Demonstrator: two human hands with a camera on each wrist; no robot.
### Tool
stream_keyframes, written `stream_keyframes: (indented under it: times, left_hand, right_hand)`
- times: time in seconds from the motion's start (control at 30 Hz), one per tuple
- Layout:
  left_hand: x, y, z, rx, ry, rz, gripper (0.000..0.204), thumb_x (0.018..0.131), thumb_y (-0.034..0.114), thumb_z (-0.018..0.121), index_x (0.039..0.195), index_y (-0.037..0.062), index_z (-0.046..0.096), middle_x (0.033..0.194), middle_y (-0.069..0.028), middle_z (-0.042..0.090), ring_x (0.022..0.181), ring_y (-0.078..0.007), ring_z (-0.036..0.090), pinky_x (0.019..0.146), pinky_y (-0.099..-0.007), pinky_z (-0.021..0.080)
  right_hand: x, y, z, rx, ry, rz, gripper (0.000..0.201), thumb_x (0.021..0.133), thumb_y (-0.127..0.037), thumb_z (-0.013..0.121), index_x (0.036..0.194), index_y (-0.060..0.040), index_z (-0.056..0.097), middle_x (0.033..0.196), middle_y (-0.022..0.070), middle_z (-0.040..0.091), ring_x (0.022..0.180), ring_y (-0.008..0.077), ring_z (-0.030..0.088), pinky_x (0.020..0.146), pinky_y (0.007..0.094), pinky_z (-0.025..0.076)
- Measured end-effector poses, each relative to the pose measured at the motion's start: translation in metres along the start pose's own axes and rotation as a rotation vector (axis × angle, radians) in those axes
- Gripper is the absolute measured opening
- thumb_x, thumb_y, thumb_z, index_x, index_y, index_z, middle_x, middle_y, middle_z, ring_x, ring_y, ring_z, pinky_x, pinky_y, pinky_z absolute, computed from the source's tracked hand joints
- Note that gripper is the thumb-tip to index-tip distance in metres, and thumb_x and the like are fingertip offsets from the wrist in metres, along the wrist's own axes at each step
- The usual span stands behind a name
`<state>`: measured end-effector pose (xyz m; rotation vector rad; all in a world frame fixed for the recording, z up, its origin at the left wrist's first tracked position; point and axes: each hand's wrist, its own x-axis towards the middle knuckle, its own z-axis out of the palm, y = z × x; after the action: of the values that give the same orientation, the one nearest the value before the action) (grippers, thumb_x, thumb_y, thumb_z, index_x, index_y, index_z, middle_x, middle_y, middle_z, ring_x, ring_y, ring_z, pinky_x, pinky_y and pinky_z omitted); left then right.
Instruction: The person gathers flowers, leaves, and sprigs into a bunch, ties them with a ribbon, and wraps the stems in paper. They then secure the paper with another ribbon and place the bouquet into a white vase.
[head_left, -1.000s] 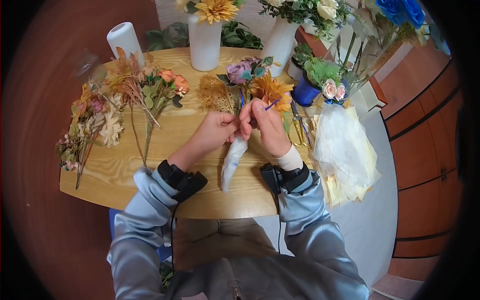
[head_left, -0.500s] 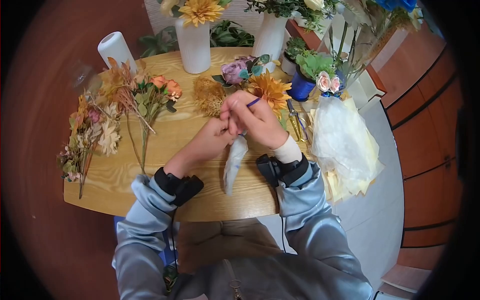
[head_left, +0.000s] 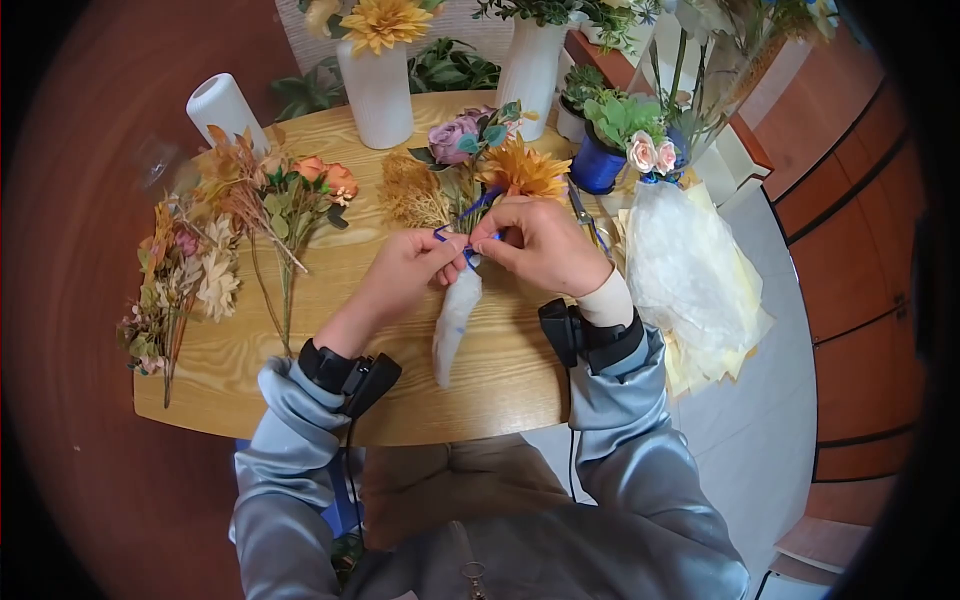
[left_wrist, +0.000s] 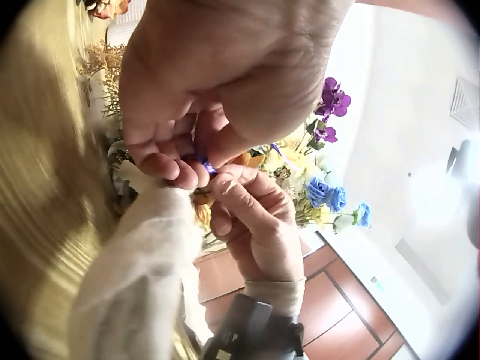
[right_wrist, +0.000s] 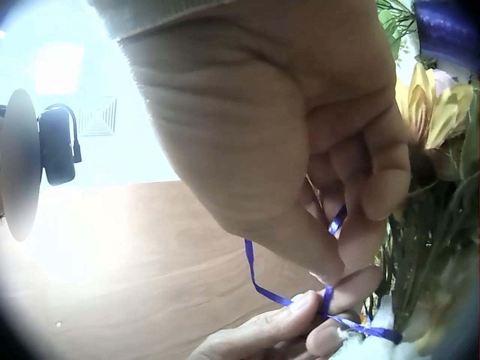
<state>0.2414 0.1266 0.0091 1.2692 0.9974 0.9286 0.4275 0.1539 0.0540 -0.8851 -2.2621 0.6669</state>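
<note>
Head view shows the white wrapped end (head_left: 456, 325) of a flower bunch (head_left: 462, 185) pointing to the near edge of the wooden table (head_left: 515, 390). Just past it, the left hand (head_left: 405, 270) and right hand (head_left: 555, 250) pinch a thin blue ribbon (right_wrist: 382, 332) with fingers and thumbs, close by the stems (right_wrist: 424, 255). Farther off are the bunch's purple rose (head_left: 453, 140) and orange flower (head_left: 525, 170), then a white vase (head_left: 378, 97) at the back.
</note>
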Motion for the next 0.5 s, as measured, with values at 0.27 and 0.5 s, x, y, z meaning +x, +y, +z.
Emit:
stream_keyframes:
  times: [0.27,0.5]
  left_hand:
    - [-0.001,0.015,-0.005,0.097,0.041,0.014,0.012,0.077,0.005,0.059,0.087,-0.0017,0.063,0.075,-0.0037,0.061,0.065,-0.0058,0.053,0.06,-0.0179,0.043]
    - [-0.004,0.018,-0.009,0.532,0.092,0.223,0.016,0.075,0.001,0.06,0.091,0.0006,0.062,0.08,-0.0031,0.063,0.071,-0.007,0.057,0.062,-0.02,0.046]
  right_hand:
    - [-0.003,0.004,0.003,0.128,-0.201,0.006,0.011,0.074,-0.012,0.06,0.08,-0.0027,0.062,0.068,0.0084,0.06,0.059,0.0163,0.058,0.056,0.0262,0.044]
    - [0.0,0.009,0.009,0.336,-0.232,0.267,0.014,0.081,-0.01,0.053,0.086,0.0019,0.058,0.074,0.0035,0.059,0.052,0.0086,0.055,0.048,0.021,0.044]
